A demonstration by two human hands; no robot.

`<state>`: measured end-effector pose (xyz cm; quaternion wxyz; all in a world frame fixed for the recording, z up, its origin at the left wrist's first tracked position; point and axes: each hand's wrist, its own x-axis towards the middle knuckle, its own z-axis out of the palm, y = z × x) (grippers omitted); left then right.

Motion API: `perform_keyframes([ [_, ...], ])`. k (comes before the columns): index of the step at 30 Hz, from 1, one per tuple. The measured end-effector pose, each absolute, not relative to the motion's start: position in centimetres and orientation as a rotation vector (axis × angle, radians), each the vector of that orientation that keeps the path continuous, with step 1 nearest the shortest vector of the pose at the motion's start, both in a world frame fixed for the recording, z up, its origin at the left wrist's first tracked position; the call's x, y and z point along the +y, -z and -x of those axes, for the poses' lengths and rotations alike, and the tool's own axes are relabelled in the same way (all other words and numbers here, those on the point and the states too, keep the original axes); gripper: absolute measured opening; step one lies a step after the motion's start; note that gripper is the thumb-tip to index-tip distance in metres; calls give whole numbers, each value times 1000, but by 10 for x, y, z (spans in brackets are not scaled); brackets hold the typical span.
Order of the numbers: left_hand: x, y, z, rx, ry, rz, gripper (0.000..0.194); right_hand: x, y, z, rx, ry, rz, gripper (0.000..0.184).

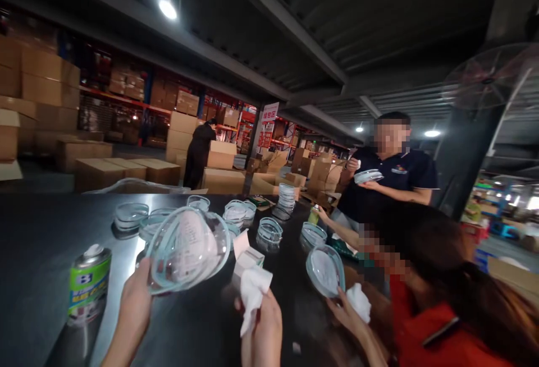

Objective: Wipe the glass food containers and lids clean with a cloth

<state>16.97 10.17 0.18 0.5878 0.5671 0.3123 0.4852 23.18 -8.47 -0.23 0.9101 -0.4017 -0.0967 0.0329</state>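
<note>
My left hand (pixel 135 299) grips the edge of a clear round food container (pixel 191 252) with a pale teal rim. The container is tilted up above the table, and a printed paper shows through it. A crumpled white wipe (pixel 255 291) is pinched in my right hand (pixel 266 322). Just beyond that hand stands a small white box (pixel 249 259) with its flap up. To the left of my left hand, a green spray can (pixel 89 285) with a white nozzle stands upright on the dark table (pixel 177 333).
More clear containers (pixel 269 233) stand across the table, some in a stack (pixel 287 196). At right, a co-worker in red (pixel 438 316) holds a container (pixel 326 270) and reaches for a spray can (pixel 314 214). Another person (pixel 391 170) stands behind. Cardboard boxes (pixel 122 171) lie beyond the table.
</note>
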Motion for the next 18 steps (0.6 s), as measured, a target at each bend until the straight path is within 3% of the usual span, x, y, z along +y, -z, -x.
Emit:
perform_keyframes([
  [6,78,9,-167,798,-1089,-1705,33,-44,36,-217,-201,-87,786,45],
  [12,44,25,-164,535,-1170,-1992,34,-36,31,-202,-268,-326,673,51],
  [18,34,45,-168,441,-1103,-2072,41,-45,21,-203,-271,-301,486,56],
])
